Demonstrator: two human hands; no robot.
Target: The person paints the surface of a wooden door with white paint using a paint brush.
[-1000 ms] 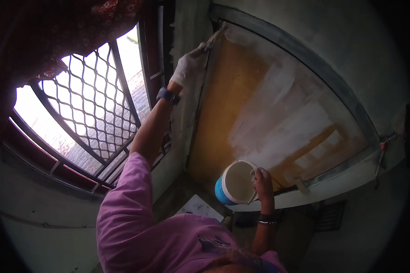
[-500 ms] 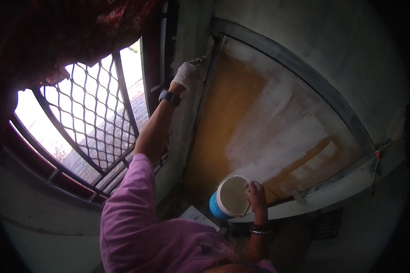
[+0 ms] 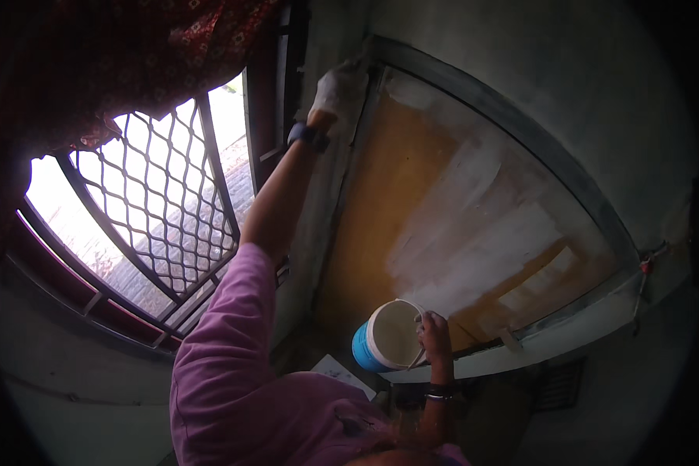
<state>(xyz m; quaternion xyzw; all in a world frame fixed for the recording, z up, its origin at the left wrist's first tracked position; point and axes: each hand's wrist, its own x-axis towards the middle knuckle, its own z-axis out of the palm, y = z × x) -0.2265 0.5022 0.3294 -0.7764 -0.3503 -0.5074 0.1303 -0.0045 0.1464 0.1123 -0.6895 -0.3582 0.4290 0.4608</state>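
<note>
My left hand (image 3: 339,89), in a white covering that looks like a glove, is stretched up to the top left corner of the door frame, against the narrow wall strip beside the window. Its fingers are dim and smeared, and whether they hold anything is hidden. Lower down, my right hand (image 3: 434,334) is closed on the rim and handle side of a blue and white bucket (image 3: 371,349), which tilts so that its pale inside shows. Behind the bucket is a yellow-brown door panel (image 3: 396,147) with broad whitish smears over its middle and right.
A barred window with diamond mesh (image 3: 151,179) lies to the left, under a red patterned curtain (image 3: 202,39). A grey frame (image 3: 505,116) borders the panel. A latch with a red part (image 3: 646,266) sits at the right. Below the bucket lies a pale flat sheet (image 3: 342,373).
My left hand has moved up and slightly right, toward the frame's top corner. The bucket in my right hand has shifted a little to the left.
</note>
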